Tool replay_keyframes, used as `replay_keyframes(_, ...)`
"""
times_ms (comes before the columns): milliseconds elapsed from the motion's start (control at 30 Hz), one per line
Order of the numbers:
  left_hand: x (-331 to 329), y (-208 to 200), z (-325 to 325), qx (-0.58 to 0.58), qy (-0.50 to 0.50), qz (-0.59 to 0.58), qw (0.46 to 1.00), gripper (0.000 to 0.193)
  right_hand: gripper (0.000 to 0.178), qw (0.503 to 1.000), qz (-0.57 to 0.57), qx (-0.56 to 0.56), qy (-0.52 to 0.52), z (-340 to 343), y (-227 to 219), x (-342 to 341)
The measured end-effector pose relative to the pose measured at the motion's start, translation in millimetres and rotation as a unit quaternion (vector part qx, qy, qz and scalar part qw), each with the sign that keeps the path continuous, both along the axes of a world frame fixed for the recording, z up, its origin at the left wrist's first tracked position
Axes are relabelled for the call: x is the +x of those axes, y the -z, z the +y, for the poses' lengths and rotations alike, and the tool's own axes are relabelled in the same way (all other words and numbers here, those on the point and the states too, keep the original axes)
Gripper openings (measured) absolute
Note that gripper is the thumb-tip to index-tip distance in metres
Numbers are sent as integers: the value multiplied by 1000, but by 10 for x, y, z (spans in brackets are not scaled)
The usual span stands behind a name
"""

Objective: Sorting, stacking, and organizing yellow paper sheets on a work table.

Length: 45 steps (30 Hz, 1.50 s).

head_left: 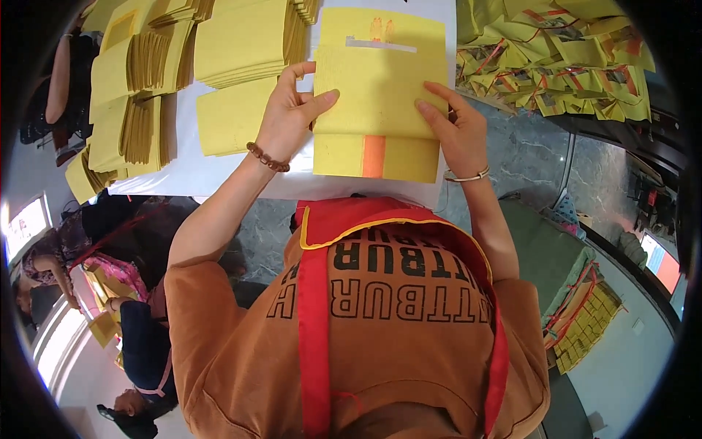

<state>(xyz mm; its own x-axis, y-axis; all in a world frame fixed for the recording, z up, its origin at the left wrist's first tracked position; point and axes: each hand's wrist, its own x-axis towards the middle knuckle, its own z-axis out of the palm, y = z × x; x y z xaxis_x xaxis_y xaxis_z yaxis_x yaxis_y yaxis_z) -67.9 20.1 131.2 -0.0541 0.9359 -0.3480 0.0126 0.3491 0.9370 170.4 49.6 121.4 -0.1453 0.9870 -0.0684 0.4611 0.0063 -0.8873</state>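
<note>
A folded yellow paper point(380, 91) lies in front of me at the table's near edge. It carries an orange strip on its lower flap, and a silvery strip with small orange-red printed marks near its top. My left hand point(287, 113) grips its left edge, thumb on top and fingers curled at the side. At the right edge my right hand point(459, 126) holds the paper the same way, thumb on top. The undersides of the fingers are partly hidden. Just left of my left hand lies a flat yellow paper stack point(238, 121).
The white table point(183, 179) bears fanned yellow paper stacks point(131, 135) on the left. A heap of yellow papers with red ties point(556, 66) lies at the far right. A green-covered surface point(541, 249) and tied yellow bundles point(592, 322) are right. Other people point(142, 351) sit left.
</note>
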Motion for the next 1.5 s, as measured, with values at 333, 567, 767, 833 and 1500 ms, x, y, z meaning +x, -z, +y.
replay_keyframes(333,193,-270,62,406,75,505,758,38,33,1000,17,-11,9,-2,87,12)
replay_keyframes(567,480,94,174,367,254,544,711,53,38,999,32,28,-7,49,62,34)
replay_keyframes(767,455,131,136,351,263,569,695,53,52,866,-387,296,-113,220,-496,-193)
replay_keyframes(833,437,192,136,373,278,547,696,50,55,810,-339,387,-281,237,-406,-320)
replay_keyframes(1500,15,245,-37,341,201,498,772,71,73,813,-349,347,-313,252,75,-344)
